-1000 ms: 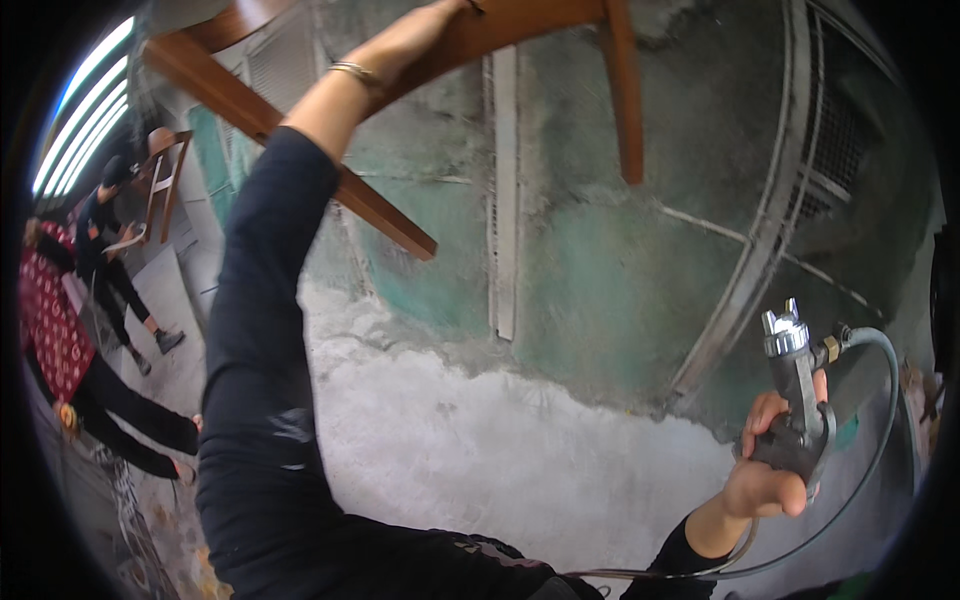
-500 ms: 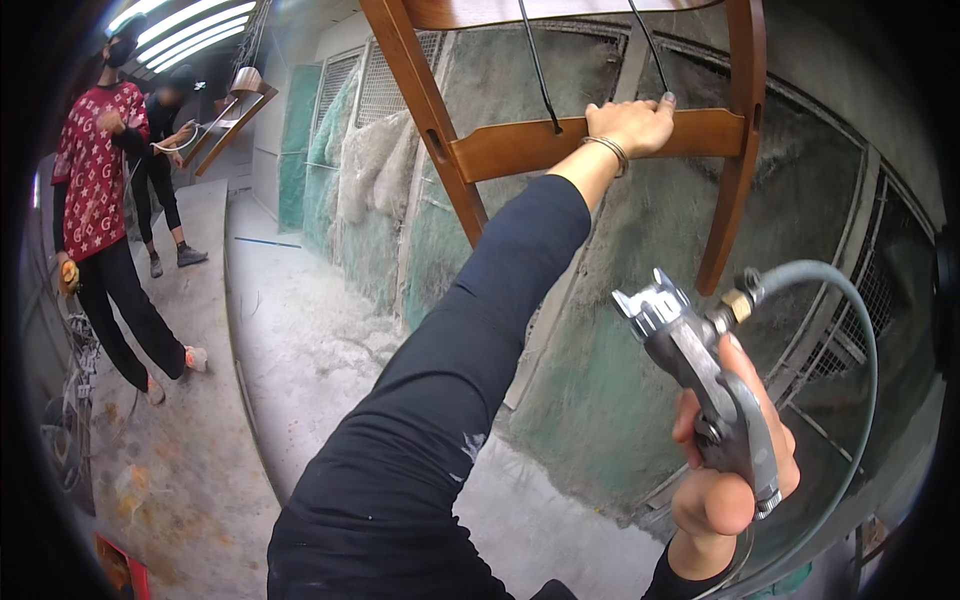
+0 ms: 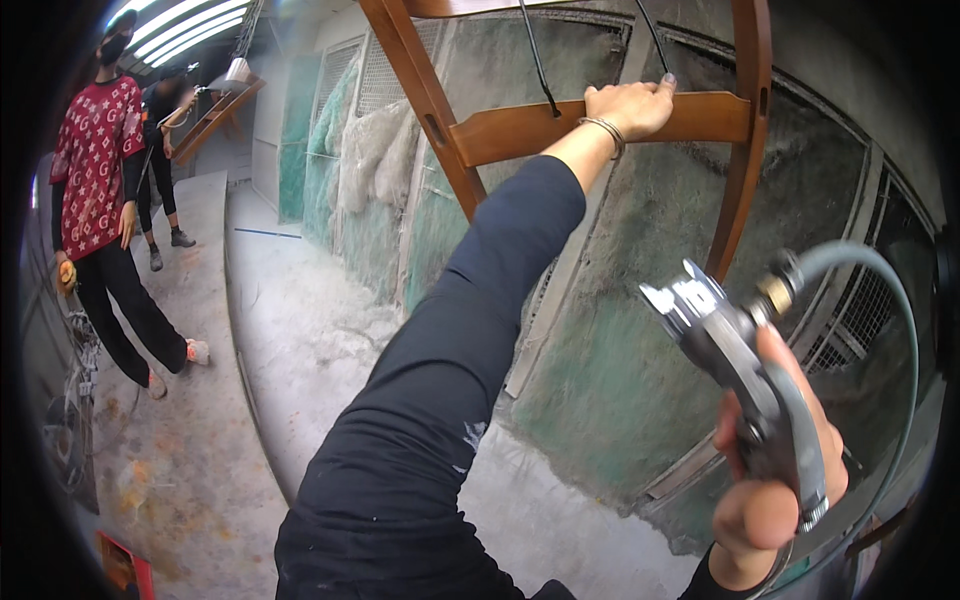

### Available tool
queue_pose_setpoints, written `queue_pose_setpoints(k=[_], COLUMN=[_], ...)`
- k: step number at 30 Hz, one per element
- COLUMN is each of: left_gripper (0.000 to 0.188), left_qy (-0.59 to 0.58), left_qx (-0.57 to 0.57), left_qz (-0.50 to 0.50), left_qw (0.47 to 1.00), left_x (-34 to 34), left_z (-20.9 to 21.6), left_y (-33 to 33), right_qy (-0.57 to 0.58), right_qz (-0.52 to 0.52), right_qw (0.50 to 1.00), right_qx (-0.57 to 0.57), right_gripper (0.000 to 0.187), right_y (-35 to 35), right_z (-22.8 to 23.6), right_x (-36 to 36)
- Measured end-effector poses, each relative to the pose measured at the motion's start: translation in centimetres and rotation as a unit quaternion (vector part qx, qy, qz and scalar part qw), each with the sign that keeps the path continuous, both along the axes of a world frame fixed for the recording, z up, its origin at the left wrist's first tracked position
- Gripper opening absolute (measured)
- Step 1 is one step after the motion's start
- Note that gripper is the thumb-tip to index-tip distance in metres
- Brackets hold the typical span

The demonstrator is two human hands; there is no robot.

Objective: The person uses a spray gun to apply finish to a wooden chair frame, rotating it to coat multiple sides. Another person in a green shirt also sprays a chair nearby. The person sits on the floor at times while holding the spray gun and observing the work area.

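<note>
A brown wooden chair frame (image 3: pixel 745 175) hangs at the top, with slim black rods (image 3: pixel 540 60) near its crosspiece. My left hand (image 3: pixel 632 110), reaching up with a bracelet on the wrist, is closed over the crosspiece (image 3: pixel 705 117); its fingertips are hidden behind the wood. At the lower right, my right hand (image 3: pixel 765 510) grips a metal spray gun (image 3: pixel 740 365) by its handle. The gun's nozzle points up and left, below the crosspiece and apart from the wood. A grey hose (image 3: pixel 900 290) runs from its brass fitting. No spray is visible.
Stained green and grey mesh panels (image 3: pixel 600 430) line the wall ahead. At left, a person in a red patterned top (image 3: pixel 100 170) stands on a long walkway (image 3: pixel 190 430). Farther back, another person (image 3: pixel 160 160) works beside a hanging wooden piece (image 3: pixel 215 120).
My right hand and the spray gun have shifted right. The crosspiece has risen slightly with my left hand on it. The person in red has lowered a hand from the chest.
</note>
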State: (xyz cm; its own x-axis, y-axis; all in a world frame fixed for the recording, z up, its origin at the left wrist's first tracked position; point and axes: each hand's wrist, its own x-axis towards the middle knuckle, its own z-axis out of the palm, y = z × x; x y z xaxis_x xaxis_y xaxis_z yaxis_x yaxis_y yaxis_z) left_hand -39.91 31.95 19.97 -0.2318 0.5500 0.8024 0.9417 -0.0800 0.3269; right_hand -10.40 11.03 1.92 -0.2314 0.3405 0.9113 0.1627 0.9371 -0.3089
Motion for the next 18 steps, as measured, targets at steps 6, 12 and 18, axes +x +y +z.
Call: queue_pose_setpoints(k=[6, 12, 18], left_gripper=[0.073, 0.070, 0.065], left_qy=[0.028, -0.044, -0.012], left_qx=[-0.038, 0.049, 0.062], left_qz=[-0.124, -0.228, -0.213], left_qw=[0.991, 0.971, 0.975], left_x=[-4.1, -5.7, -5.4], left_z=[2.5, 2.6, 2.3], left_y=[-0.3, -1.3, -3.5], right_qy=[0.094, -0.053, -0.049], right_qz=[0.030, 0.142, 0.185], right_qw=[0.992, 0.988, 0.977], right_qx=[-0.075, 0.008, 0.089], right_gripper=[0.118, 0.100, 0.083], right_y=[3.2, 5.3, 4.0], right_z=[-6.9, -9.5, -8.3], right_x=[3.2, -0.5, -4.2])
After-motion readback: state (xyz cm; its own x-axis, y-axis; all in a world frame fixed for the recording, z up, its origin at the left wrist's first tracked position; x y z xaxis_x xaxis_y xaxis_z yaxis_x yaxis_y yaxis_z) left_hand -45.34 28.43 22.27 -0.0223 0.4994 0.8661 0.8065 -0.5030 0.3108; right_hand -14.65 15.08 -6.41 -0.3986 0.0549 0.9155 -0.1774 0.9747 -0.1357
